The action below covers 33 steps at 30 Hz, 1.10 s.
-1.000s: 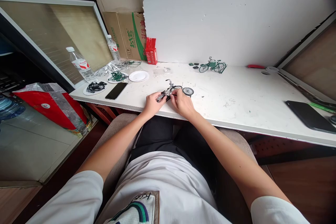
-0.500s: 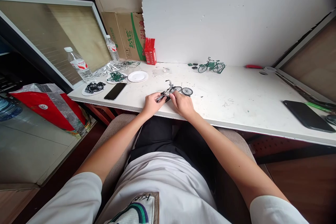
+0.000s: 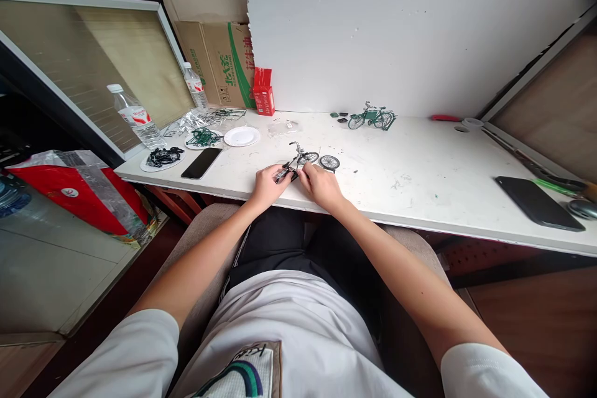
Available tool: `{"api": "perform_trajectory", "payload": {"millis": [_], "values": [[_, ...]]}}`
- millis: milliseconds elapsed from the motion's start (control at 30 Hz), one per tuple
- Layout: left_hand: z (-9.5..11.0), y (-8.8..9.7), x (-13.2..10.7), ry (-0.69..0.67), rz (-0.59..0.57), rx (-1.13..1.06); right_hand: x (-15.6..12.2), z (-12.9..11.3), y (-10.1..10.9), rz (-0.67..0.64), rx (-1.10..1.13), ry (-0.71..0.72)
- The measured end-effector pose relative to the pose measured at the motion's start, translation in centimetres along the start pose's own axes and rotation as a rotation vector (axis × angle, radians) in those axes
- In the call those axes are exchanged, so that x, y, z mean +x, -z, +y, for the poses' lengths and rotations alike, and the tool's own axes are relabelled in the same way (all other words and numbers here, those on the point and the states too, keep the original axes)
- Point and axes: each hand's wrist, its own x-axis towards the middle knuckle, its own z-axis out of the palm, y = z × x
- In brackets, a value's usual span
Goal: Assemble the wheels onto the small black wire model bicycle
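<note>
Near the table's front edge, my left hand (image 3: 268,188) is closed on the rear part of a small black model bicycle (image 3: 295,165). The model's handlebar points up and away from me, and one spoked wheel (image 3: 308,158) shows behind my fingers. From the other side my right hand (image 3: 321,185) pinches at the same model; its fingertips hide what exactly they grip. Just past my right knuckles a loose black wheel (image 3: 329,163) lies on the table.
A finished-looking green model bicycle (image 3: 370,117) stands at the back, with small dark pieces (image 3: 342,117) beside it. To the left are a phone (image 3: 201,163), a white plate (image 3: 241,136), plates of black parts (image 3: 162,157) and green parts (image 3: 204,137), and a water bottle (image 3: 136,117). A larger black phone (image 3: 538,203) lies right.
The view has shifted slightly, moving the whole scene a little left. My right fingertips have drawn slightly back from the model's middle; my left hand keeps its hold.
</note>
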Motion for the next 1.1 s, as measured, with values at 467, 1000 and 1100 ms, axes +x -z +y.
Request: {"api": "perform_trajectory", "payload": {"millis": [467, 1000, 1100], "values": [[0.8, 0.1, 0.0, 0.016, 0.013, 0.024, -0.2, 0.3, -0.1, 0.016, 0.174, 0.040], [-0.3, 0.8, 1.6, 0.238, 0.099, -0.363, 1.4, 6.9, 2.7, 0.211, 0.076, -0.351], [-0.3, 1.2, 2.1, 0.334, 0.104, -0.482, 1.3, 11.3, 3.3, 0.183, 0.061, -0.433]]}}
